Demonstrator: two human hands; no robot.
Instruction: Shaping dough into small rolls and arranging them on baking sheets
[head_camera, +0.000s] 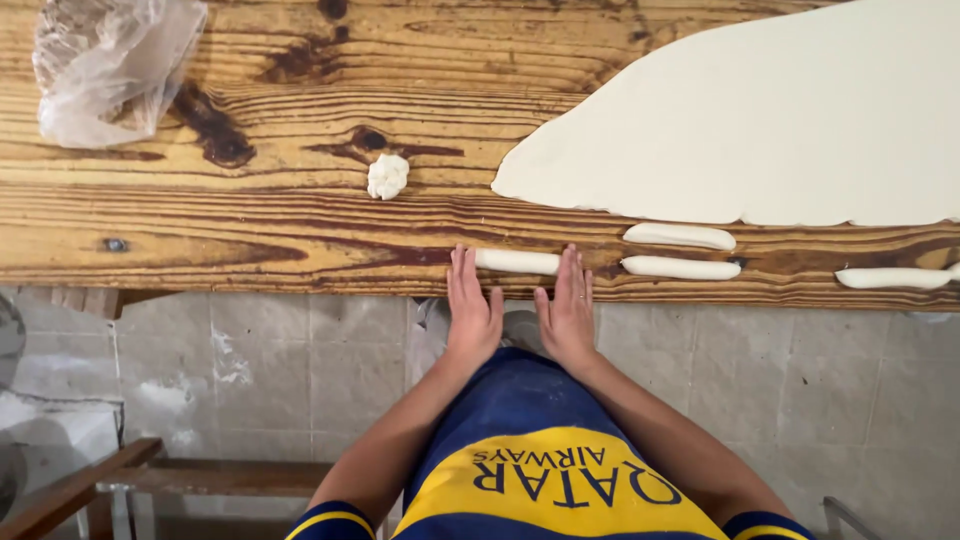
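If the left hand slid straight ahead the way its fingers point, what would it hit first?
Probably the small lump of dough. The left hand lies flat on the wooden table, fingers pointing away across it; the lump sits slightly left of that line, so it might just miss.

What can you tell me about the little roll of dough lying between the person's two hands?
The dough roll is a short, pale cream cylinder, smooth and soft-looking, lying flat and crosswise near the front edge of the wooden table. The left hand covers one end and the right hand the other, both flat with fingers stretched out. Only its middle shows. Three similar rolls lie to its right, apart from it.
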